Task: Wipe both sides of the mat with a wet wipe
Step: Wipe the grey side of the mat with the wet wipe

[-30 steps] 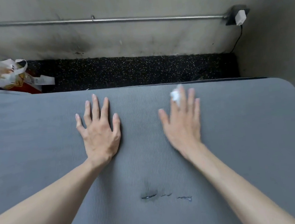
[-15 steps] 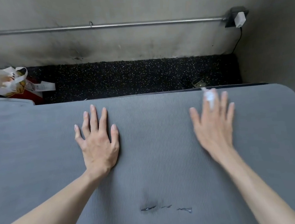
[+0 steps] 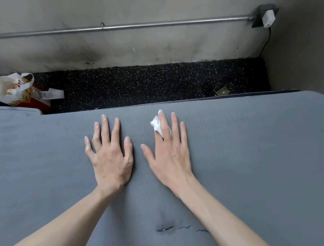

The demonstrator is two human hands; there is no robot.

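Note:
A grey ribbed mat (image 3: 258,163) fills the lower part of the head view, its far edge running across the middle and its rounded corner at the right. My left hand (image 3: 111,156) lies flat on the mat with fingers spread, holding nothing. My right hand (image 3: 169,153) lies flat just to the right of it, pressing a crumpled white wet wipe (image 3: 156,124) against the mat under its fingers; the wipe sticks out beside the index finger. Most of the wipe is hidden under the hand. Small dark tears (image 3: 165,229) mark the mat near me.
Beyond the mat's far edge is black speckled floor (image 3: 144,85) and a grey wall with a metal pipe (image 3: 148,25). A white bag and red box (image 3: 17,90) sit at the far left, a charger plug (image 3: 267,18) at the upper right, a small dark object (image 3: 222,90) on the floor.
My right hand slid the wipe out to the right, then back left, and now lies close beside my left hand. My left hand stayed planted on the mat.

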